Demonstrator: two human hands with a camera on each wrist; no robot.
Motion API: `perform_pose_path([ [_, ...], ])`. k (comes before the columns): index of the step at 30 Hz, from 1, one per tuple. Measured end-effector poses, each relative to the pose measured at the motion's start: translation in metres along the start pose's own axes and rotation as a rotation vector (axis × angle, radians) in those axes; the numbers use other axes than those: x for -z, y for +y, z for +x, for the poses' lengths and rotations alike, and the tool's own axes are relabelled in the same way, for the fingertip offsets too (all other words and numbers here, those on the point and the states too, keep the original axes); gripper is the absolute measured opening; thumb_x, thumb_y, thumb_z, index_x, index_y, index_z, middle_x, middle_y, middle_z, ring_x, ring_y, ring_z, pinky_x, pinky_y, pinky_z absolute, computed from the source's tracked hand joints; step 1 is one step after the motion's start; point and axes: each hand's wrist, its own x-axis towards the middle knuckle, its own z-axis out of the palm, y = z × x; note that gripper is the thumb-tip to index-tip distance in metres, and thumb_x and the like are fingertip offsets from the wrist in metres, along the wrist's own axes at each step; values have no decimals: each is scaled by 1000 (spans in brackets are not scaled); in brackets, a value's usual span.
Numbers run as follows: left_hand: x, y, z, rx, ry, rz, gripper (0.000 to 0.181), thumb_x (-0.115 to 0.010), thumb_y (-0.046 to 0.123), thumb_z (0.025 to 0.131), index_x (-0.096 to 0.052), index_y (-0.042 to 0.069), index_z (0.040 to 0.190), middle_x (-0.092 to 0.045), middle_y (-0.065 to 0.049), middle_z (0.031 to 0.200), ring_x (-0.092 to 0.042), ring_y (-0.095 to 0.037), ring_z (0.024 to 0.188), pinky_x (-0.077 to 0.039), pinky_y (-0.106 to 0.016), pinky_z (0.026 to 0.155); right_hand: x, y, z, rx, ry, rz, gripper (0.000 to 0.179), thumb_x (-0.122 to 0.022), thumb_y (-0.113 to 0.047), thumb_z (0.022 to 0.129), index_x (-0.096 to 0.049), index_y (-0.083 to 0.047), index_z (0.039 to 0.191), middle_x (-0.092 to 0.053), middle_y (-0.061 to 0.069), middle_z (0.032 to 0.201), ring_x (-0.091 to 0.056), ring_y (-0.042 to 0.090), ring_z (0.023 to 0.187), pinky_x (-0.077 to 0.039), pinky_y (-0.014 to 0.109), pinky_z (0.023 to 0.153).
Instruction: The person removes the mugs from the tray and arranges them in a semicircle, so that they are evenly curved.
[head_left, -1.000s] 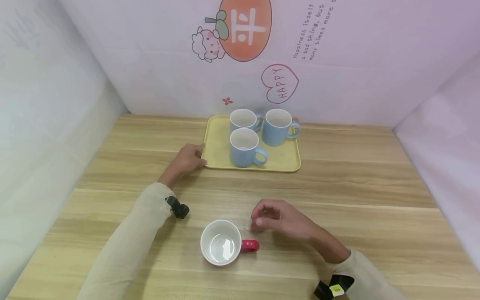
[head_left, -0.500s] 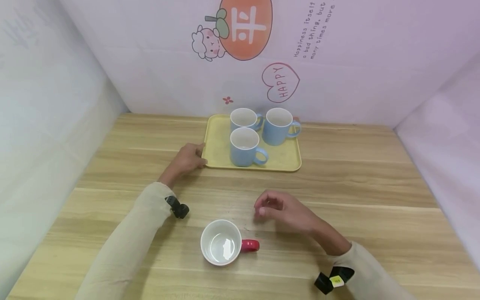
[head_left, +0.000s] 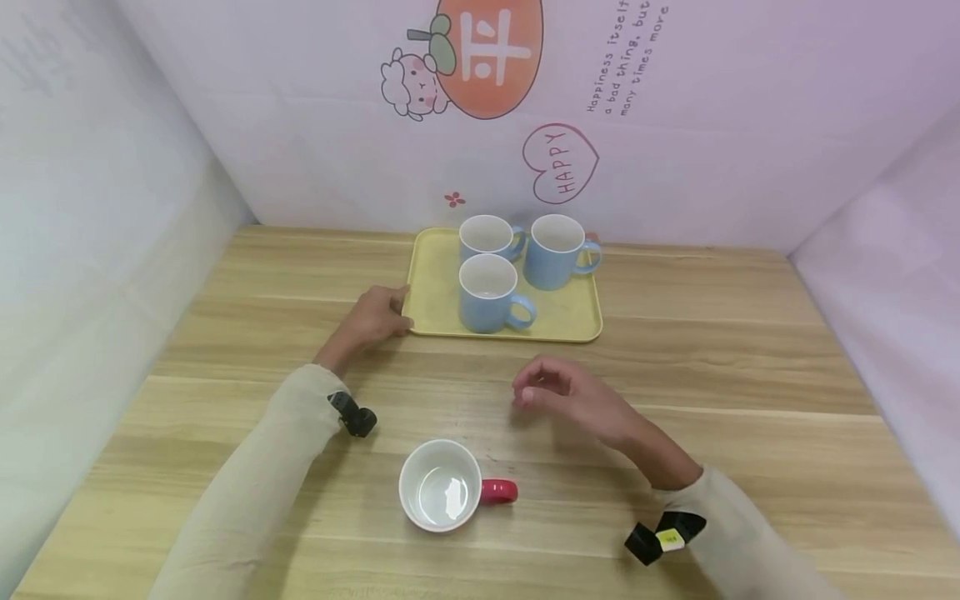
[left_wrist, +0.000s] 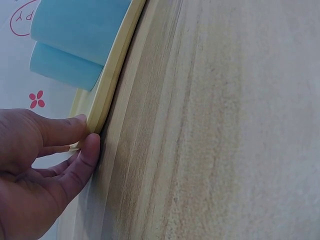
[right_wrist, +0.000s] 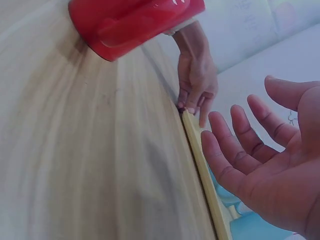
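My left hand [head_left: 372, 315] pinches the left edge of a yellow tray [head_left: 429, 304]; in the left wrist view the thumb and fingers [left_wrist: 80, 162] lie on either side of its rim. Three light-blue mugs stand upright on the tray: a front one [head_left: 482, 310], one behind it [head_left: 469, 242] and one at the right [head_left: 547, 267]. Over the table between tray and red mug, my right hand [head_left: 576, 402] holds nothing, its fingers loosely bent and spread in the right wrist view. The red mug [right_wrist: 130, 25] has a white inside and its handle [head_left: 498, 492] points right.
The wooden table [head_left: 720, 358] carries everything. A white printed backdrop [head_left: 300, 150] rises right behind the tray, and white side walls stand left and right. A small dark device sits on each sleeve.
My right hand has moved away from beside the red mug's handle, forward toward the tray. The left hand, tray and mugs stay where they were.
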Motion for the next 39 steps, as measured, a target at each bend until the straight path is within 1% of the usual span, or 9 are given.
perform_pose_path([
  [4,0,0,1,7,-4,3,59,-69,1,88,-47,-7,142,-71,-20,97,-58,-18,67,-46,-27,61,5,-3,2,-1,38,29,27,-62,-20,100,-61,1,118,-67,10,107,-64,26,103,-50,38,94],
  [10,1,0,1,9,-11,3,49,-69,0,89,-56,-8,135,-71,-21,101,-62,-20,72,-48,-28,65,9,-7,9,33,84,87,25,-60,-15,101,-59,3,119,-66,15,108,-63,32,105,-50,42,95],
  [14,2,-2,1,-9,-3,13,56,-69,1,88,-50,-8,140,-72,-19,96,-61,-19,69,-48,-29,65,12,-10,16,58,149,137,25,-58,-12,102,-58,5,120,-63,21,112,-63,34,106,-53,42,92],
  [19,3,-4,1,-14,-2,15,59,-69,1,88,-47,-7,142,-72,-19,100,-61,-19,69,-48,-29,66,19,-12,24,80,229,174,25,-58,-12,102,-57,6,120,-60,27,116,-63,31,106,-53,40,90],
  [25,3,-2,0,-18,2,15,57,-69,1,88,-50,-7,140,-72,-20,100,-58,-18,67,-46,-28,64,30,-11,26,81,257,169,29,-57,-13,103,-54,8,123,-58,28,117,-60,40,110,-53,35,90],
  [30,3,-1,1,-29,-1,21,64,-70,1,88,-43,-6,145,-71,-19,96,-52,-16,63,-43,-27,60,37,-8,28,86,290,146,31,-57,-14,103,-54,10,123,-59,25,116,-62,29,107,-52,35,91],
  [33,2,-1,2,-35,4,21,63,-70,1,87,-44,-7,144,-70,-21,104,-50,-16,61,-42,-27,60,40,-5,31,97,338,130,32,-57,-17,103,-54,9,122,-59,23,116,-63,26,106,-52,36,91],
  [35,1,-2,2,-35,7,23,56,-71,1,87,-51,-8,139,-69,-22,112,-48,-16,61,-42,-27,59,43,-2,34,105,378,156,32,-57,-17,103,-54,9,121,-60,22,115,-62,26,106,-53,37,91],
  [39,1,-2,2,-36,-3,25,58,-70,1,87,-49,-9,140,-67,-24,117,-48,-17,62,-42,-27,61,49,2,38,114,432,242,33,-56,-16,104,-51,11,122,-58,21,114,-61,27,105,-53,39,89],
])
